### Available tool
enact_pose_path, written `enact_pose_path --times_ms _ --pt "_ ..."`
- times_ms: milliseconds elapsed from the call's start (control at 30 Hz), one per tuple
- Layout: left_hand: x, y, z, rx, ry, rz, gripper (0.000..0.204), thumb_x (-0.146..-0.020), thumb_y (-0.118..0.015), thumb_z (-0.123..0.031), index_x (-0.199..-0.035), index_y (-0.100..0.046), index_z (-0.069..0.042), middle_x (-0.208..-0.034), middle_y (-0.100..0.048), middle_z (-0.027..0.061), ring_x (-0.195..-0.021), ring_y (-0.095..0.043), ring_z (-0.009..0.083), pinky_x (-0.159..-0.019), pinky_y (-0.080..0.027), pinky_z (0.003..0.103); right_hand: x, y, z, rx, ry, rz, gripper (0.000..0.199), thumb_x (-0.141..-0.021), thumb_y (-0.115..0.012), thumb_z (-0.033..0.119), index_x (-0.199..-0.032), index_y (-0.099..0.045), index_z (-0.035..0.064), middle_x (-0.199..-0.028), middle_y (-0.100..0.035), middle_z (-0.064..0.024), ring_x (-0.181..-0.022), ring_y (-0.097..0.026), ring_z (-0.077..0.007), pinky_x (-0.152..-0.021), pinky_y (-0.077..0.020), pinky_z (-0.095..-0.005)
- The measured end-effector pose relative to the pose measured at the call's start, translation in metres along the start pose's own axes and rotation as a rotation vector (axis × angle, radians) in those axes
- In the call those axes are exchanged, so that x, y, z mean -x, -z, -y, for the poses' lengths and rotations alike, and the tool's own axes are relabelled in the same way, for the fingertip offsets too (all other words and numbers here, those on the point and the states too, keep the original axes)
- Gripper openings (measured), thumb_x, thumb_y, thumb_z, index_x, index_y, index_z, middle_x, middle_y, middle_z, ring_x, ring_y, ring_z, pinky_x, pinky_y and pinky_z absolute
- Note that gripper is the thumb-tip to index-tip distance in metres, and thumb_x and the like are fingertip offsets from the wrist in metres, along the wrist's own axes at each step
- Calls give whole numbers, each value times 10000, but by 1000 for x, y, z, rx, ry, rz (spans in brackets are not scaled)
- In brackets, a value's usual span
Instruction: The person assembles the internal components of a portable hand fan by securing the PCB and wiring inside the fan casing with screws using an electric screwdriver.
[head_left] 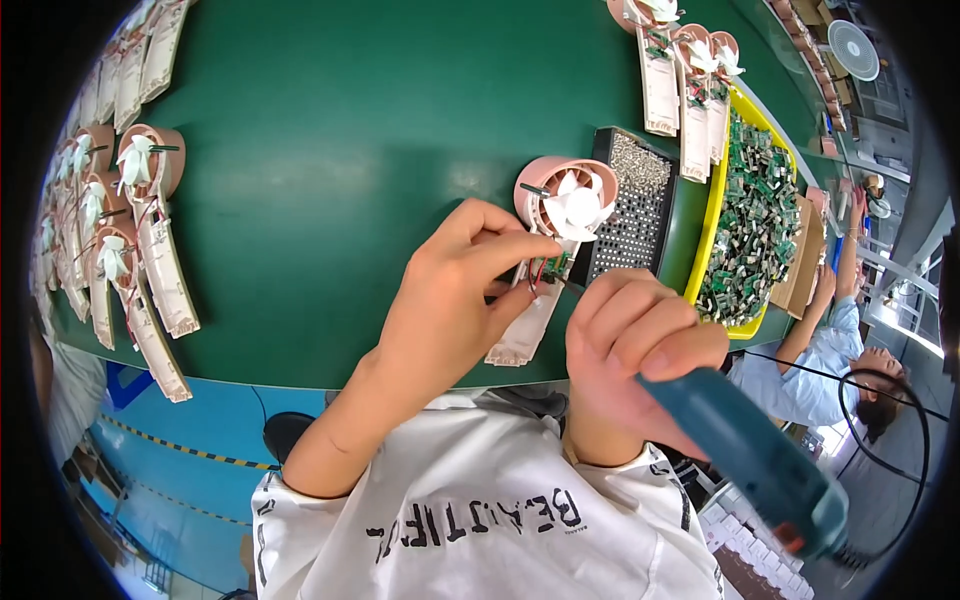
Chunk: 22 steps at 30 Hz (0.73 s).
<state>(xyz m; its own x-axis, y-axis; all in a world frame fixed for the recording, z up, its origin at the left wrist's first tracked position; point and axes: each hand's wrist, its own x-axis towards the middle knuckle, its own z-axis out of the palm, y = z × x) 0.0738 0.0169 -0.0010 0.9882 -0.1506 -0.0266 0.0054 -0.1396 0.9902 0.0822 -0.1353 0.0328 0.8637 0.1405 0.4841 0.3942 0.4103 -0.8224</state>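
A half-built handheld fan lies on the green table in front of me, with white blades (578,206), a pink ring (565,166) and an open pale handle shell (520,335). My left hand (425,300) grips the fan where the handle begins, its fingers around a small green circuit board (556,265) with red and dark wires. In my right hand (640,335) is a teal corded electric screwdriver (745,440), its fingers wrapped round the front end. The screwdriver's bit points at the circuit board; my left fingers partly hide the spot, so contact is hard to tell.
Beside the fan stands a black screw tray (630,210) with many small screws. Further right, a yellow bin (708,250) holds circuit boards. More fan halves lie at the left (150,220) and at the far right (690,90). Another person (815,350) sits on the right.
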Motion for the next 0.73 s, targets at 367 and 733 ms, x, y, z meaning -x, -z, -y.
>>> enact_pose_path --times_ms 367,733 --pt "11 -10 -5 147 138 -213 185 -891 -661 -2 -1071 -703 -2 -957 -717 121 -780 -695 156 -644 -570 260 6 19 22 -68 -239 -459 855 -846 -306 841 -956 -537 25 -804 -596 -153 -448 -452 -149 -374 -349 -262" --pt "27 -8 -8 435 66 -407 188 -925 -656 -27 -1099 -671 45 -998 -704 99 -843 -671 117 -742 -560 230 14 -4 13 156 -888 -353 404 -845 -760 70 -1199 -607 -49 -948 -717 -99 -530 -526 -23 -409 -354 -181"
